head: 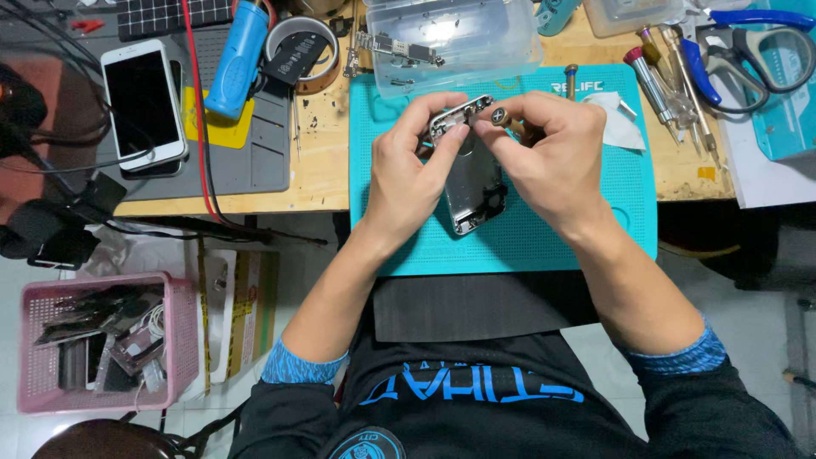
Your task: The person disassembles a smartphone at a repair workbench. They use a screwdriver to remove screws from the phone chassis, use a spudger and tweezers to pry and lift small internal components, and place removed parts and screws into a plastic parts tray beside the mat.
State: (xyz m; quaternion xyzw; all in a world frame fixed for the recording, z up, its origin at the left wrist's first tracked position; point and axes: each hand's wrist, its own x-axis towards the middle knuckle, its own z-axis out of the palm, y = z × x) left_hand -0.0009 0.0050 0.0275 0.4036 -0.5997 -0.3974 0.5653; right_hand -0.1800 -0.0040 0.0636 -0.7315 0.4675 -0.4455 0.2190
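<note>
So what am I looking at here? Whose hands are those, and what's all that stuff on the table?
One picture, taken by a camera on a person's head, looking down at their own hands. The left hand holds up a phone shell, a silvery phone body with no screen. The right hand pinches a screwdriver against its top edge. Beneath is a teal mat on a wooden bench. Nearby: a white phone, a clear box, more screwdrivers, scissors. A pink basket of parts sits on the floor.

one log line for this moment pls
left hand: holds bare silver metal phone housing | right hand: pinches small screwdriver at housing's top edge | under: teal silicone work mat
</note>
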